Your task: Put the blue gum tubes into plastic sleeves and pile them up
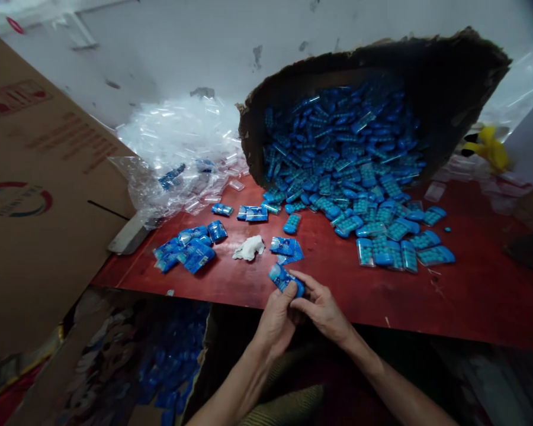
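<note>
Near the front edge of the red table, a small blue candy case (285, 278) with a printed wrap is held in both hands. My left hand (276, 319) is closed on its lower side, thumb pressed on the front. My right hand (322, 307) grips its right side between thumb and fingers. Just beyond it lie blue printed labels (284, 245) and a crumpled white wad (249, 248). To the left is a small heap of blue printed packs (190, 245), with more printed pieces (253, 213) behind.
A torn cardboard box (466, 83) on its side spills clear blue-capped cases of turquoise balls (346, 154) onto the red table (359, 307). Plastic bags with clear pieces (182, 136) lie at back left. A big carton (39, 177) stands left; blue items (173, 355) sit below.
</note>
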`<state>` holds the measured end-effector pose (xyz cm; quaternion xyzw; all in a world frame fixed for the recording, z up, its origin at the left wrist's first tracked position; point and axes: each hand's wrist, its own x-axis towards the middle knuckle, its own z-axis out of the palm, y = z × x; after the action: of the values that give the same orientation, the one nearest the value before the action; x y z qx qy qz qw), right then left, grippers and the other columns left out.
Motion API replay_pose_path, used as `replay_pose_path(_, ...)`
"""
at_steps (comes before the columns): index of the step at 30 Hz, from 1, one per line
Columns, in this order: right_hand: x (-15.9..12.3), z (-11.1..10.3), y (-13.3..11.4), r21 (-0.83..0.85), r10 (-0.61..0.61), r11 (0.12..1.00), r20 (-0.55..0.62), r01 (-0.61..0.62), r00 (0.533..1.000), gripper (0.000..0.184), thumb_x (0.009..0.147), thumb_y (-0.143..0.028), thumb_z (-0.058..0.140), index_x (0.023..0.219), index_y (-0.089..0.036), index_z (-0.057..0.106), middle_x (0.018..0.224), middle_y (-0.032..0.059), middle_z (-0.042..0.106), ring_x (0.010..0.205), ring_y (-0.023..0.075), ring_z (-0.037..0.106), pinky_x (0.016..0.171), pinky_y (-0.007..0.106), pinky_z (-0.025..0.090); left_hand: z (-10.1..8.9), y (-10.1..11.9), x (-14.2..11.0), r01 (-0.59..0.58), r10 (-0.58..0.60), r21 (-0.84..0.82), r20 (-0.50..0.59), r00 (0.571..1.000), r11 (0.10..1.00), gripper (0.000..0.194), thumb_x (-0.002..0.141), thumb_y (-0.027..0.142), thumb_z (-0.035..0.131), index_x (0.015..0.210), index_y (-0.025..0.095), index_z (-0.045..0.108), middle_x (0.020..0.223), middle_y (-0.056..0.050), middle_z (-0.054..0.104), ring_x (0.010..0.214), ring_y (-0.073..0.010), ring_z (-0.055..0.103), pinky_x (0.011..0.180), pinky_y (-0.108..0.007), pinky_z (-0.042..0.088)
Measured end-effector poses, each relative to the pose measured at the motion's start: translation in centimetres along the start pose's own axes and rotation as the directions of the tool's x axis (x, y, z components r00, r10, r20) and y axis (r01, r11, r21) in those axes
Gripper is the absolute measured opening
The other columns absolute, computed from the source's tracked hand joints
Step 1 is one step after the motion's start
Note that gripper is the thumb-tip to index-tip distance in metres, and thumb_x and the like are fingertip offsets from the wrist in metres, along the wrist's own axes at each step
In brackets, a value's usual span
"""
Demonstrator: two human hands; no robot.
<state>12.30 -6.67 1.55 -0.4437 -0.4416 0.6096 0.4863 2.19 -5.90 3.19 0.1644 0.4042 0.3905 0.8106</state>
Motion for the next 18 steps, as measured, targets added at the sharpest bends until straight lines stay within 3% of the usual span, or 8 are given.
replay_pose_path(3,0.2,0.3,0.0,-0.125,0.039,0.992,0.094,-0.027,0.995,0.053,0.070,-0.021,0.057,0.121,-0.026,0.042,0.078,-0.0024,0.061,0.059,0.0095,0.055,0.056,0.021,0.046,-1.0,0.9,-0.3,0.013,-0.013,-0.003,-0.035,0.999,1.000,0.024,0.067,0.037,0.061,0.073,0.013,0.057,0.062,-0.001,0.057,0.050,-0.0097,0.051,0.046,-0.021,0.036)
replay_pose_path(5,0.7,-0.1,-0.3,-0.251,0.051,0.968,0.170,-0.007,0.984,0.052,0.072,-0.022,0.055,0.122,-0.026,0.041,0.069,-0.0044,0.057,0.051,0.0078,0.051,0.052,0.021,0.044,-2.0,3.1,-0.5,-0.029,0.026,-0.045,-0.077,0.997,0.999,0.022,0.070,0.035,0.059,0.075,0.013,0.058,0.070,-0.005,0.062,0.064,-0.0154,0.058,0.056,-0.026,0.043)
replay_pose_path(7,1.6,-0.6,-1.0,-0.382,-0.007,0.922,0.165,0.070,0.986,0.045,0.075,-0.025,0.052,0.119,-0.024,0.045,0.069,-0.0037,0.056,0.053,0.0082,0.050,0.056,0.022,0.044,-3.4,6.4,-0.7,-0.154,0.136,-0.119,-0.151,0.979,0.981,0.023,0.075,0.035,0.053,0.079,0.013,0.058,0.082,-0.009,0.064,0.084,-0.0212,0.059,0.071,-0.033,0.046)
replay_pose_path(10,4.0,-0.4,-2.2,-0.589,-0.171,0.782,0.111,0.203,0.979,0.034,0.080,-0.029,0.047,0.112,-0.019,0.050,0.082,0.0012,0.058,0.068,0.0112,0.053,0.069,0.026,0.043,-5.8,11.9,-0.7,-0.418,0.374,-0.163,-0.243,0.895,0.894,0.043,0.078,0.047,0.041,0.093,0.010,0.054,0.102,-0.017,0.059,0.099,-0.0260,0.054,0.078,-0.039,0.045)
replay_pose_path(12,6.0,0.9,-2.9,-0.716,-0.239,0.651,0.124,0.253,0.963,0.033,0.081,-0.032,0.046,0.111,-0.019,0.050,0.092,0.0047,0.058,0.081,0.0146,0.054,0.076,0.028,0.041,-7.2,14.6,-0.7,-0.499,0.432,-0.126,-0.350,0.831,0.857,0.045,0.079,0.045,0.041,0.102,0.008,0.049,0.106,-0.020,0.056,0.099,-0.0252,0.054,0.077,-0.038,0.046)
replay_pose_path(15,9.2,4.0,-3.3,-0.868,-0.193,0.449,0.138,0.213,0.971,0.043,0.080,-0.043,0.045,0.116,-0.020,0.044,0.101,0.0081,0.056,0.090,0.0208,0.053,0.074,0.032,0.041,-8.0,15.6,-0.3,-0.504,0.464,0.045,-0.466,0.753,0.863,0.034,0.081,0.030,0.042,0.108,0.010,0.045,0.098,-0.017,0.059,0.091,-0.0225,0.058,0.076,-0.037,0.045)
replay_pose_path(18,11.9,6.7,-2.5,-0.949,-0.097,0.287,0.110,0.134,0.989,0.050,0.076,-0.049,0.046,0.115,-0.018,0.043,0.105,0.0122,0.053,0.091,0.0246,0.053,0.071,0.034,0.040,-7.7,13.7,0.5,-0.472,0.607,0.390,-0.404,0.684,0.791,0.031,0.074,0.026,0.053,0.103,0.016,0.051,0.093,-0.011,0.062,0.093,-0.0241,0.057,0.085,-0.042,0.039)
